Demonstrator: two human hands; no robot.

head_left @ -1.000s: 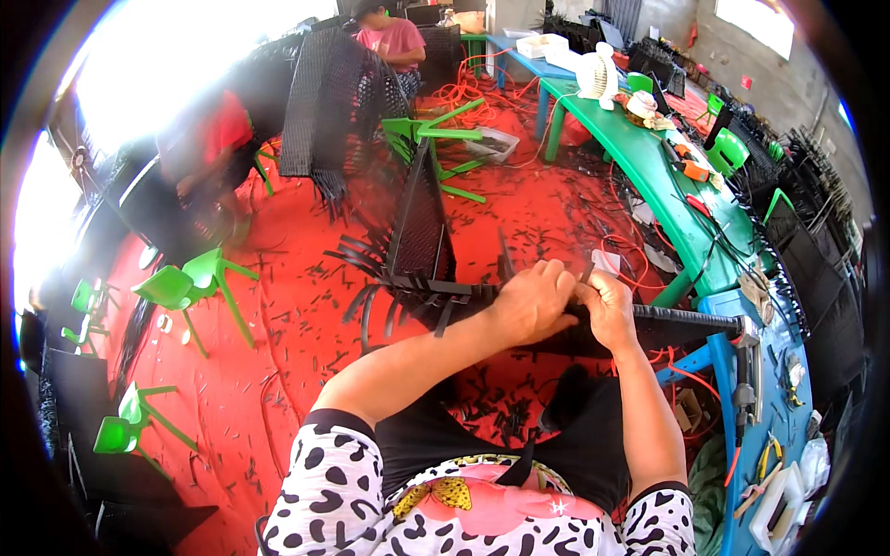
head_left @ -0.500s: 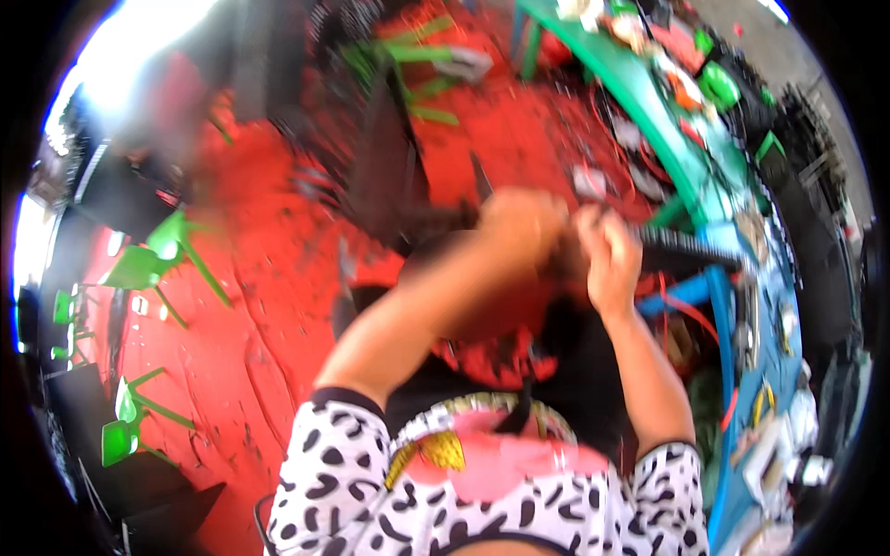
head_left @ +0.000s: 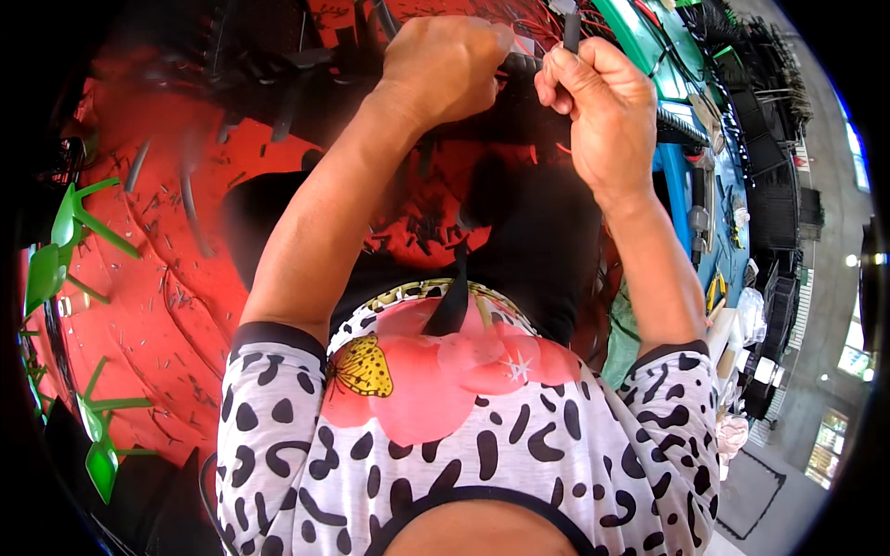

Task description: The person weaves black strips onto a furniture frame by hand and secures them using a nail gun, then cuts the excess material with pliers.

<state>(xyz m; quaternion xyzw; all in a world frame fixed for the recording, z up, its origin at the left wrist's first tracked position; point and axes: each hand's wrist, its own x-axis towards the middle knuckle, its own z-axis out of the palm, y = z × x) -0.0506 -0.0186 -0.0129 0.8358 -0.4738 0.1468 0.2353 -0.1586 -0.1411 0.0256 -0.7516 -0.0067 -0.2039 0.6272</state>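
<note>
My left hand [head_left: 443, 72] is closed in a fist at the upper middle, its knuckles up. It is right over a long dark piece with a ribbed edge [head_left: 681, 128], which runs behind both hands above my lap. What the left fingers hold, if anything, is hidden. To its right, and apart from it, my right hand [head_left: 607, 107] is raised with thumb and fingers pinched together. A short black strip [head_left: 572, 33] sticks up from that pinch. Many small black offcuts [head_left: 431, 230] lie on the red surface between my black-clad legs.
The red floor [head_left: 139, 324] at left is strewn with black scraps. Green chairs [head_left: 63, 232] stand there. A green table [head_left: 640, 46] and a blue table [head_left: 732, 199] with wires and tools flank my right side. Dark stacked material [head_left: 769, 157] rises beyond.
My view has tilted and turned, so the hands sit higher in the picture. They were close together over the ribbed dark piece; now they are slightly further apart, and the strip shows in the right.
</note>
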